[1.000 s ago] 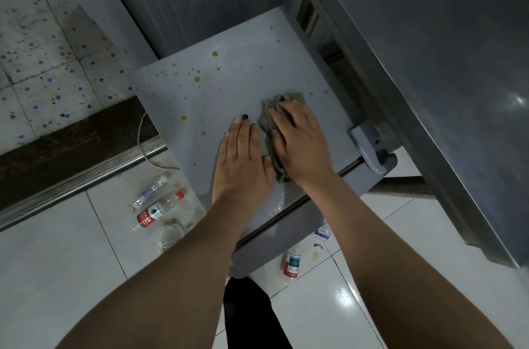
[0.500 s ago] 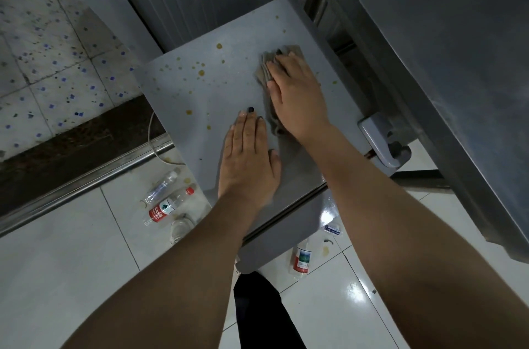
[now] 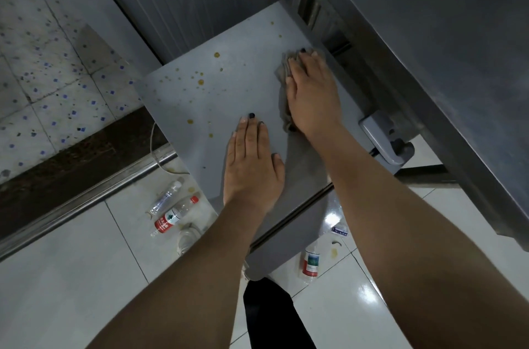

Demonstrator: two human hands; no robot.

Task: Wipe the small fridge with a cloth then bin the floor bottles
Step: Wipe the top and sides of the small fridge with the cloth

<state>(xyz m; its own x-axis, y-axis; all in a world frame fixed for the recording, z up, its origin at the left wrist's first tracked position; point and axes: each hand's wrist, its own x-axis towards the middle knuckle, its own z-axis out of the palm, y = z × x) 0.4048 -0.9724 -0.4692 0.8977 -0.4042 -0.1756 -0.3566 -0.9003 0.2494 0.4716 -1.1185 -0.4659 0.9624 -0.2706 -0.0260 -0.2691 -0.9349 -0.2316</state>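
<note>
The small grey fridge's top (image 3: 200, 108) is speckled with brown spots on its left and far parts. My right hand (image 3: 312, 94) presses flat on a grey cloth (image 3: 283, 74) near the top's far right side, fingers straight. My left hand (image 3: 252, 165) lies flat on the top near its front edge, holding nothing. On the white floor left of the fridge lie a clear bottle (image 3: 167, 195), a red-labelled bottle (image 3: 174, 215) and another clear one (image 3: 187, 237). One more labelled bottle (image 3: 310, 261) lies by the fridge's front right corner.
A large steel cabinet (image 3: 429, 62) rises close on the right, with a grey latch handle (image 3: 383, 139) beside the fridge. A metal floor rail (image 3: 86, 199) and a dark threshold run at the left. A white cable (image 3: 156, 148) hangs behind the fridge. A small wrapper (image 3: 339, 230) lies on the tiles.
My right hand has slid the cloth away from me, from beside my left hand toward the far right of the fridge top. My left hand has stayed flat in place.
</note>
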